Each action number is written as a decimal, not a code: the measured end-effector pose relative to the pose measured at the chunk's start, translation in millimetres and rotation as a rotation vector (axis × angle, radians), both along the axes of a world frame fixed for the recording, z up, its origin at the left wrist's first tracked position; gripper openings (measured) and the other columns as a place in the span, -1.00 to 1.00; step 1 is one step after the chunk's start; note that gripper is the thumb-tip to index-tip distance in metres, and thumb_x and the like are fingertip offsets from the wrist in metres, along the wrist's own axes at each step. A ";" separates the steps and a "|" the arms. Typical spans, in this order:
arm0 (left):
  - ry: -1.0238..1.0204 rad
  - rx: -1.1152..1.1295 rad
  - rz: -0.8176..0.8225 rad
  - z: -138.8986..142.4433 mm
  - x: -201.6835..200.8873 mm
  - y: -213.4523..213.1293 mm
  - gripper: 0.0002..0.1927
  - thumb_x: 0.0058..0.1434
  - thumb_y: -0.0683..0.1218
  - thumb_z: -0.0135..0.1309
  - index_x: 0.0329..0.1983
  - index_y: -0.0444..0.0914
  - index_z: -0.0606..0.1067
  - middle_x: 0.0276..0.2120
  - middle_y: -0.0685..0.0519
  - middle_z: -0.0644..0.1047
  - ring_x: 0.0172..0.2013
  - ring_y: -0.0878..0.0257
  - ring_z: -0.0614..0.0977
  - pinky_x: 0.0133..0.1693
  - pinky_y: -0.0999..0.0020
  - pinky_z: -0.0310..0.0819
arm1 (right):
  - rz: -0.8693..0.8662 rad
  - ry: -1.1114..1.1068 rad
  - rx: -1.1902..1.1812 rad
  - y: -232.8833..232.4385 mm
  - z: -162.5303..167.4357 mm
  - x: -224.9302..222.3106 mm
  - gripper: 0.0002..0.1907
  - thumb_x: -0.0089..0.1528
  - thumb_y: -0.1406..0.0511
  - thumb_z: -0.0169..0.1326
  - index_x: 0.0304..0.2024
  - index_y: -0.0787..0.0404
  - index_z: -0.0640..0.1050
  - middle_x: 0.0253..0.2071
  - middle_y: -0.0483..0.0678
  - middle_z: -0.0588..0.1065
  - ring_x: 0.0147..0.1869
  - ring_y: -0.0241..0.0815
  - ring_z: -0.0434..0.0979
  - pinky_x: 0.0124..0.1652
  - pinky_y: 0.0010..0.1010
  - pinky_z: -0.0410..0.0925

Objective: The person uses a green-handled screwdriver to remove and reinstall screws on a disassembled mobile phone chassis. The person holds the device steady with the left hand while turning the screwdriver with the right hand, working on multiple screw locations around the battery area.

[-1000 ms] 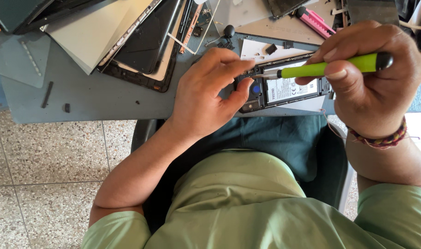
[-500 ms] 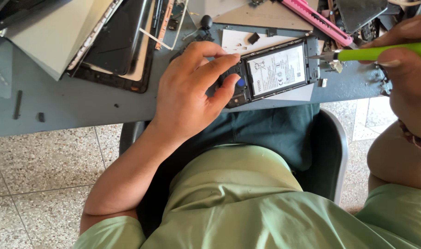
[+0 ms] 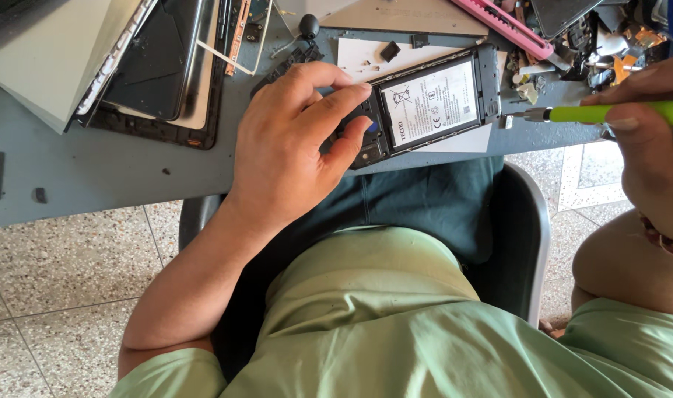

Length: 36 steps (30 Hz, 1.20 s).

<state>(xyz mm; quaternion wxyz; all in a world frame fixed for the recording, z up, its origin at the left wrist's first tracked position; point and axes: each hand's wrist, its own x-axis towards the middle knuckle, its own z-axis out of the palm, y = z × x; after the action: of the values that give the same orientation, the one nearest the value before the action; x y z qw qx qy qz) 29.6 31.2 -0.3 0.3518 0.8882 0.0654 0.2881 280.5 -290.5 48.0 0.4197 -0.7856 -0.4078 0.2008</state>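
An opened smartphone with its back cover off lies on a white sheet at the front edge of the grey worktable; its white-labelled battery faces up. My left hand grips the phone's lower end, thumb and fingers pinching the black frame. My right hand holds a green-handled screwdriver level, its metal tip pointing left and hovering just off the phone's right end, apart from it.
Disassembled tablets and dark screens are stacked at the back left. A pink utility knife and a heap of small parts lie at the back right. Loose screws and a black knob sit near the phone.
My right hand drew the screwdriver away from over the phone to the right, uncovering the battery. My left hand kept its hold on the phone's end.
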 end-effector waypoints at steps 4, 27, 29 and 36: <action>0.003 0.015 0.001 -0.2 0.7 -0.7 -0.69 0.34 -0.17 0.37 0.09 -0.24 0.55 0.04 0.16 0.49 -0.31 0.28 0.51 -0.12 0.29 0.43 | 0.004 -0.087 -0.044 -2.5 -1.5 1.2 -0.85 0.64 0.36 -0.06 0.12 0.36 0.34 -0.09 0.05 0.45 0.02 -0.17 0.62 0.07 -0.51 0.47; 0.031 0.040 -0.004 -0.3 -0.7 -1.0 -0.72 0.38 -0.19 0.35 0.09 -0.24 0.54 0.04 0.16 0.48 -0.25 0.25 0.52 -0.10 0.27 0.41 | 0.309 -0.368 -0.046 38.8 24.9 -6.3 -0.66 0.31 0.52 0.16 0.05 0.43 0.33 -0.02 0.25 0.43 0.00 0.07 0.63 0.02 -0.32 0.53; 0.034 0.040 -0.003 -0.3 -0.8 -1.0 -0.71 0.38 -0.19 0.35 0.09 -0.23 0.54 0.04 0.15 0.48 -0.24 0.25 0.52 -0.09 0.26 0.42 | 0.362 -0.372 -0.042 43.5 28.4 -4.4 -0.64 0.25 0.52 0.17 0.03 0.43 0.33 -0.02 0.26 0.43 0.03 0.09 0.63 0.03 -0.29 0.54; 0.032 0.045 -0.001 -0.8 0.1 -0.8 -0.72 0.38 -0.18 0.35 0.09 -0.23 0.54 0.02 0.15 0.49 -0.22 0.24 0.53 -0.08 0.26 0.42 | 0.369 -0.345 -0.065 37.8 26.2 -3.2 -0.61 0.23 0.50 0.20 0.02 0.39 0.32 0.01 0.24 0.43 0.03 0.07 0.63 0.06 -0.29 0.54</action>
<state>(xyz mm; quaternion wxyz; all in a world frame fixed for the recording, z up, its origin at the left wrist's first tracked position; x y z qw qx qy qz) 29.8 30.4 -1.0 0.3307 0.9005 0.0641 0.2749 277.3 -252.7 74.2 0.2747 -0.7337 -0.6031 0.1498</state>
